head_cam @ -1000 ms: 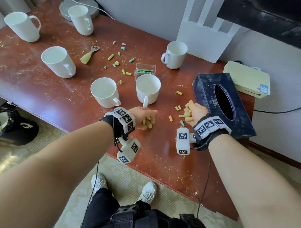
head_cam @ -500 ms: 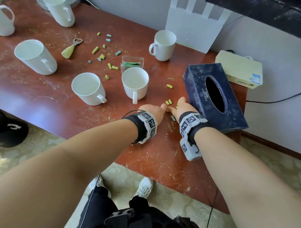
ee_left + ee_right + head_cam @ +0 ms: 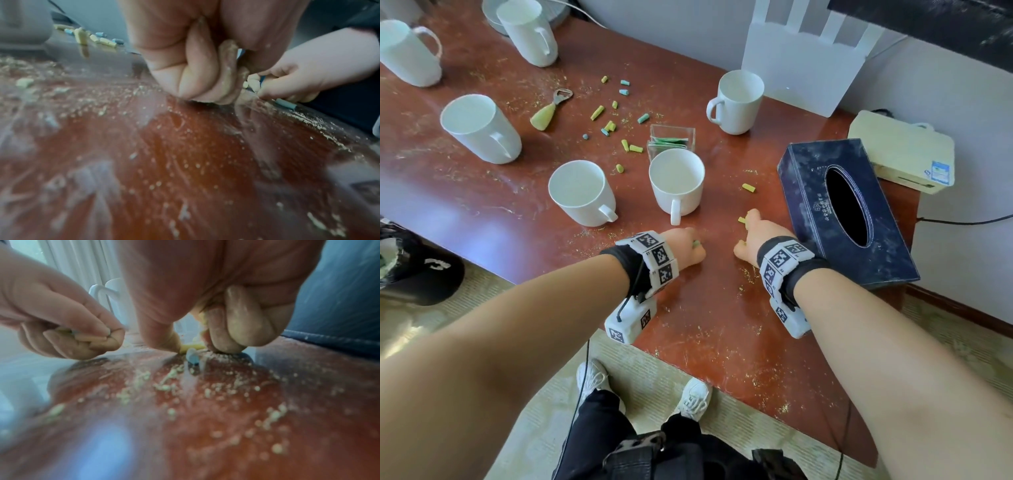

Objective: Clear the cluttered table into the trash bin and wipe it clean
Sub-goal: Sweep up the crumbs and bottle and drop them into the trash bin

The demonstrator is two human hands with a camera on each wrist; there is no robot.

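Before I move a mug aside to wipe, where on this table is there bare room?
Barest is the near left stretch of the table, in front of the two nearest mugs, with only crumbs. Crowded: the chalk bits in the middle, and between the left hand, right hand and tissue box.
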